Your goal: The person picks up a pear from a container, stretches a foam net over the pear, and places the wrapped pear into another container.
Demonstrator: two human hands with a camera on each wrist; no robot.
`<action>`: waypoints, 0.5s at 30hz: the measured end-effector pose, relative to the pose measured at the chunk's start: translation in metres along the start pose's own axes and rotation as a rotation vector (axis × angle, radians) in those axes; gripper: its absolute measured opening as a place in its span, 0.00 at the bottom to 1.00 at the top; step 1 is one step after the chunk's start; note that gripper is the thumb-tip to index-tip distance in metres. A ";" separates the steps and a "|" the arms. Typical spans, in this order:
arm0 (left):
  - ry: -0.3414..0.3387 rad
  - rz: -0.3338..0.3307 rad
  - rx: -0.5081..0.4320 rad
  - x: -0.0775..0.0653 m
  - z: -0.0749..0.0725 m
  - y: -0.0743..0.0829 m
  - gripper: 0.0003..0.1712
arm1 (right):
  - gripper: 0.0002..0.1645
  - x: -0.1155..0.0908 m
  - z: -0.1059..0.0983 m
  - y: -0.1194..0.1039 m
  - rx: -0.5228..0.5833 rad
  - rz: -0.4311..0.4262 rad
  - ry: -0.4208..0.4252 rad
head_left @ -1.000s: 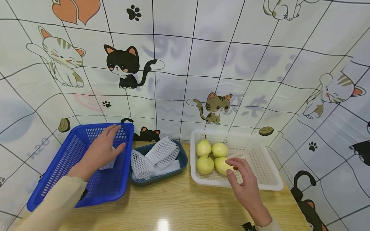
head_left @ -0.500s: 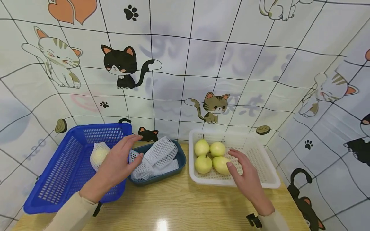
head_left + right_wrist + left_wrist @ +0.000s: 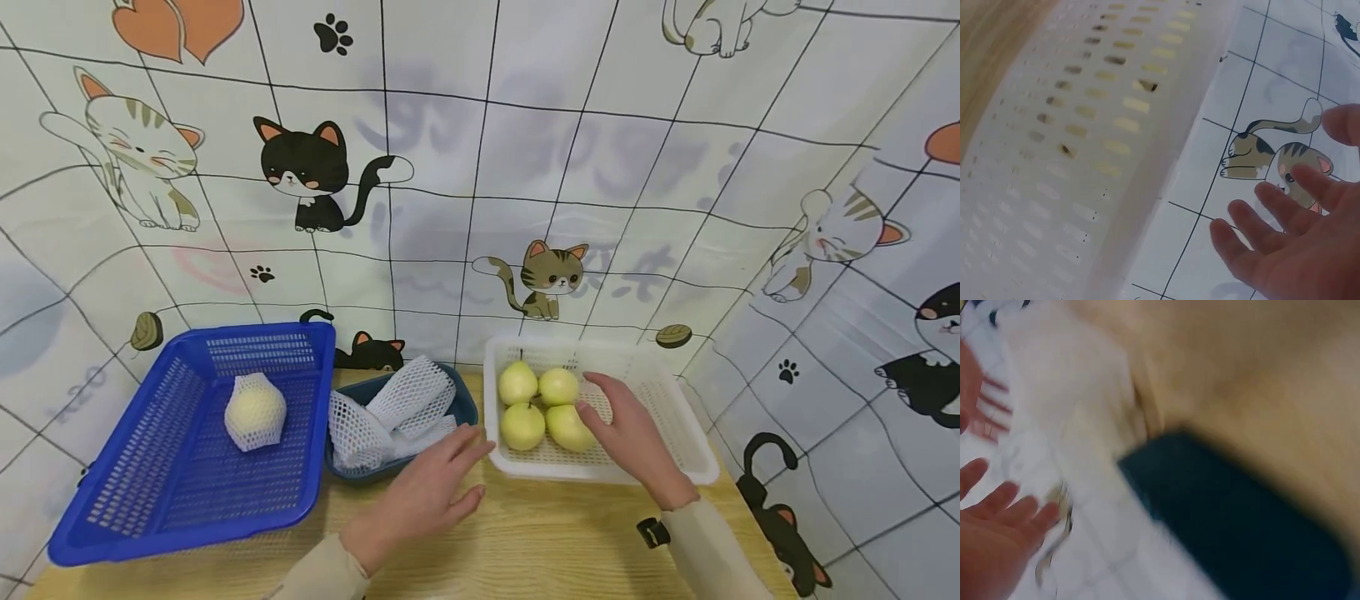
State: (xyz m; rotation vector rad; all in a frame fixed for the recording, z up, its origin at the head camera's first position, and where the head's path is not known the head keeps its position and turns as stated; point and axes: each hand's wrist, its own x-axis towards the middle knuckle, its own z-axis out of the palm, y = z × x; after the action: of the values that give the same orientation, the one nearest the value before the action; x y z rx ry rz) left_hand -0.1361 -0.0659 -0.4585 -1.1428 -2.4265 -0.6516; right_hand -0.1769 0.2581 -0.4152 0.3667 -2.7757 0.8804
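Note:
In the head view my left hand (image 3: 423, 492) reaches over the table beside the dark teal tray (image 3: 463, 408), fingers extended and holding nothing. White foam fruit nets (image 3: 412, 396) fill that tray. Several yellow-green pears (image 3: 522, 427) sit in the left part of the white basket (image 3: 693, 433). My right hand (image 3: 633, 433) hovers above this basket, its fingertips beside the nearest pear and its fingers loosely spread. A pear in a white net (image 3: 256, 412) lies in the blue basket (image 3: 187, 492). The left wrist view is blurred.
The blue basket, teal tray and white basket stand in a row on a wooden table (image 3: 517, 542). A cat-printed sheet (image 3: 442, 167) hangs close behind them and continues along both sides.
My left hand has moved right, out of the blue basket and past the teal tray, uncovering the netted pear. The right hand has stayed over the white basket, shifting slightly.

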 end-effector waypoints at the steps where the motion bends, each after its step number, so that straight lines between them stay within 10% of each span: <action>1: -0.018 0.014 -0.015 0.001 0.008 0.002 0.29 | 0.33 0.004 0.000 0.002 -0.003 0.013 -0.021; 15: 0.078 0.079 0.014 0.014 0.050 0.004 0.14 | 0.37 0.046 -0.017 0.020 -0.068 0.130 -0.353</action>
State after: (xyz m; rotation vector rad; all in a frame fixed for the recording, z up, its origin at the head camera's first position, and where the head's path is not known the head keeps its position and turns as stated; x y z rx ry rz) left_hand -0.1482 -0.0279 -0.4914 -1.1784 -2.3051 -0.6421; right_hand -0.2245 0.2755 -0.3997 0.3649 -3.1763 0.8138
